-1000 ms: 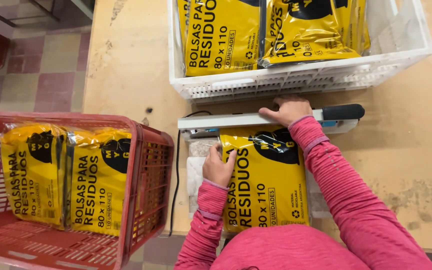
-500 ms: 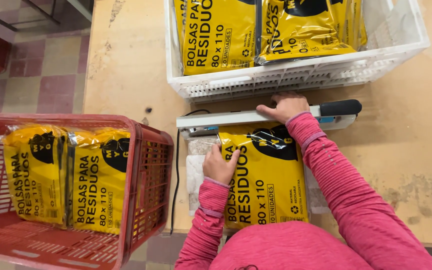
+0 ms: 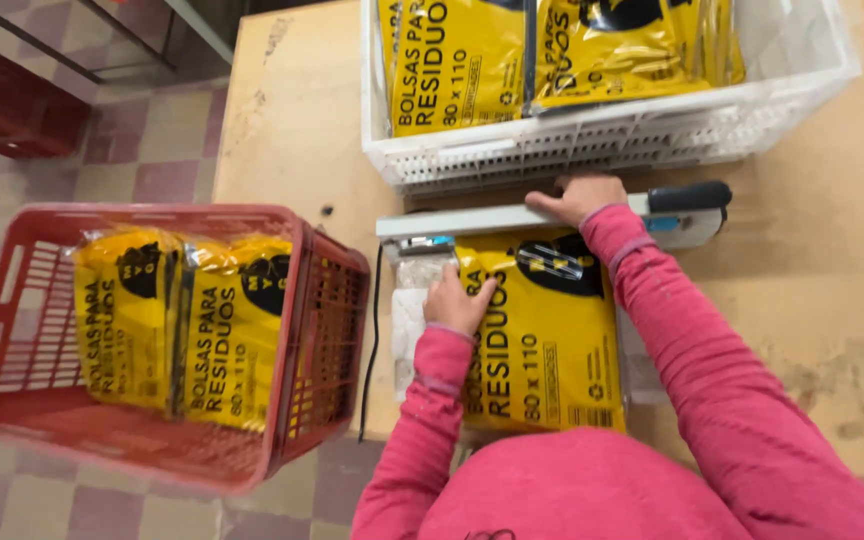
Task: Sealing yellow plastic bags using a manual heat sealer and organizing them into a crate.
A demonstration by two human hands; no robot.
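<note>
Nothing much has shifted since a moment ago: both hands sit where they were, only the view has drifted a touch. She stands at the near edge of the wooden table [image 3: 292,130], pink sleeves reaching forward. Her right hand [image 3: 582,197] lies palm down on the long grey arm of the heat sealer [image 3: 472,221], fingers spread flat over the bar, pressing rather than gripping; the sealer's black handle [image 3: 690,195] sticks out just to the right of that hand. Her left hand [image 3: 457,302] rests on the left edge of the yellow packet [image 3: 542,350], fingers loosely curled together on the plastic, holding it flat. That packet lies in front of her on the sealer's base, its far end tucked under the bar, its near end towards her body. A black cable [image 3: 370,350] runs down the left side of the machine.

Beyond the sealer, on the far side of the table, stands a white crate [image 3: 612,140] with more yellow packets lying in it. Off the table to the left, a red basket [image 3: 322,350] holds two further yellow packets side by side, over a chequered floor [image 3: 132,160]
</note>
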